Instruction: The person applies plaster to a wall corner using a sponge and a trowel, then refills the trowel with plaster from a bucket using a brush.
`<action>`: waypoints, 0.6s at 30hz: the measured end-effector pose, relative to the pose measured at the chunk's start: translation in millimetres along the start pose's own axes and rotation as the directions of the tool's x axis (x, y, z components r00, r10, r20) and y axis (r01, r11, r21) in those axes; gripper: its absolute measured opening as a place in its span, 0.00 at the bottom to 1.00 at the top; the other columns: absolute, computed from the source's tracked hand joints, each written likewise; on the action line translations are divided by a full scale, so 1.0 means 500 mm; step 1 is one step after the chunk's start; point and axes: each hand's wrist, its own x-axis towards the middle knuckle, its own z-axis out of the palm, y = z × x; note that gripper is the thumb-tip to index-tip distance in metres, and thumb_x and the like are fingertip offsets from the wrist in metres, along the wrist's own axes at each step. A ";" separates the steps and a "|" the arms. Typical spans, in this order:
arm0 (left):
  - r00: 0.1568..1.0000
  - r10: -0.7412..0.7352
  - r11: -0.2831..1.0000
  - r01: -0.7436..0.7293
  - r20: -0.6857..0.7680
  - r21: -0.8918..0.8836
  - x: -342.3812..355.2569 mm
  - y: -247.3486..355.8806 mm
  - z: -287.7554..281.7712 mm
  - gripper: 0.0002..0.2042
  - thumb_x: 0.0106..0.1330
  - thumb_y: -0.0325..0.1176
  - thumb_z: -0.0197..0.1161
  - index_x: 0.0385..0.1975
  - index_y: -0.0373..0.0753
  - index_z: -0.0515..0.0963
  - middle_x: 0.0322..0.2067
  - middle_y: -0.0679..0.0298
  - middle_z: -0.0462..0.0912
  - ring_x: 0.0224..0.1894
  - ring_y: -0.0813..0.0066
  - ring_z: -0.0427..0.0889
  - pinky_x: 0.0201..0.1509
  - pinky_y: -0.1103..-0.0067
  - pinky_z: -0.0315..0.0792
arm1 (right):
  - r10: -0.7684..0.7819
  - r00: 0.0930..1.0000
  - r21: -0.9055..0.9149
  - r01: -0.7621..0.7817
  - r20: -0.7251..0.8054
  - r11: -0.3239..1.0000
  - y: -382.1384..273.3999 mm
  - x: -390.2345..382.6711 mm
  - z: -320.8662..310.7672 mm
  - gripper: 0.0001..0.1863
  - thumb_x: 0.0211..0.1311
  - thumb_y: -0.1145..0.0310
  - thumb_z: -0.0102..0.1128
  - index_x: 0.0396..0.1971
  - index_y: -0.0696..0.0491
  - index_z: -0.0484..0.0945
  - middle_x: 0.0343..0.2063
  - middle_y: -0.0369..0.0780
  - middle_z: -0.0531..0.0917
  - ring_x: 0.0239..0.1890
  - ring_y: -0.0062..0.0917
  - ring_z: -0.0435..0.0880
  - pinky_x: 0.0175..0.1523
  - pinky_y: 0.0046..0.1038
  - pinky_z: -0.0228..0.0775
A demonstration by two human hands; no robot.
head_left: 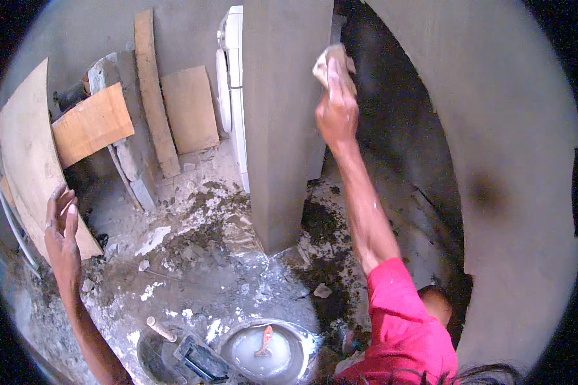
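My right hand [337, 106], at the end of a red-sleeved arm, grips a pale, crumpled pad or cloth [324, 61] high beside the right edge of the grey plastered column [276, 141]. Whether the pad touches the plaster is unclear. At the left, my left hand [64, 221] is raised with loosely curved fingers apart and nothing in them, in front of a pale leaning board [26, 141]; I cannot tell if it touches it. Below, a round container [305, 359] holds whitish liquid and an orange-handled tool [265, 340].
More boards [189, 109] lean on the back wall near a white appliance-like object [236, 102]. A grey curved wall [507, 128] edges a dark opening on the right. Debris and splatter cover the floor [180, 256]. A dark tray [199, 359] sits bottom centre. A brown rounded shape [440, 301] behind my arm is unclear.
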 end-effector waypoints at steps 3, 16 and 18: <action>0.999 -0.020 1.000 0.019 0.034 0.024 0.000 -0.011 0.015 0.22 0.70 0.40 0.51 0.61 0.37 0.65 0.55 0.51 0.73 0.59 0.64 0.71 0.65 0.72 0.61 | -0.008 0.999 -0.125 0.004 -0.031 0.992 0.015 -0.025 0.045 0.36 0.47 0.88 0.46 0.62 0.60 0.62 0.58 0.52 0.70 0.59 0.45 0.70 0.62 0.37 0.65; 0.998 -0.023 0.997 0.026 0.051 -0.071 0.008 -0.014 0.015 0.23 0.70 0.40 0.51 0.62 0.36 0.64 0.55 0.51 0.72 0.60 0.64 0.70 0.66 0.71 0.59 | 0.001 0.999 -0.011 -0.001 -0.037 1.000 -0.054 -0.071 -0.011 0.33 0.50 0.89 0.45 0.61 0.63 0.62 0.59 0.53 0.68 0.62 0.46 0.67 0.66 0.36 0.60; 0.998 -0.030 0.998 0.034 0.055 -0.060 0.005 -0.027 0.017 0.23 0.70 0.41 0.51 0.61 0.36 0.65 0.55 0.51 0.73 0.59 0.64 0.70 0.66 0.71 0.59 | -0.013 0.998 -0.089 0.007 -0.066 0.996 -0.008 -0.014 0.015 0.35 0.47 0.89 0.43 0.62 0.63 0.60 0.59 0.53 0.68 0.61 0.47 0.67 0.65 0.37 0.61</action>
